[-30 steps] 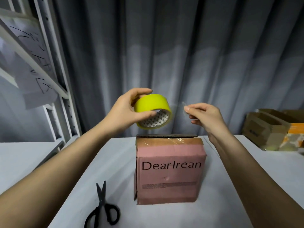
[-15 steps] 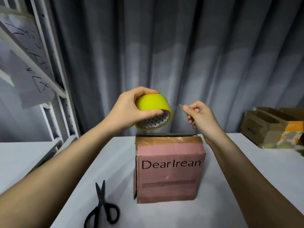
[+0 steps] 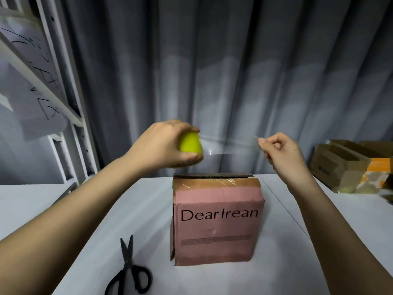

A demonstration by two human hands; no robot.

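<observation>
Watching head view: left hand (image 3: pixel 161 143) grips the yellow tape roll (image 3: pixel 190 145), fingers curled over it. Right hand (image 3: pixel 280 150) pinches the free end of the clear strip (image 3: pixel 231 145). Versus half a second ago the hands are wider apart, so a stretch of tape now spans between them, above the pink box (image 3: pixel 217 226) on the table (image 3: pixel 85 220). I read that as enough pulled out to lay across the top seam. For the cut, the scissors (image 3: pixel 129 271) lie untouched left of the box.

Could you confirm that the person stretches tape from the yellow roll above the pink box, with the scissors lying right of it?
Not quite: in the head view the scissors lie left of the pink box; the rest holds.
</observation>
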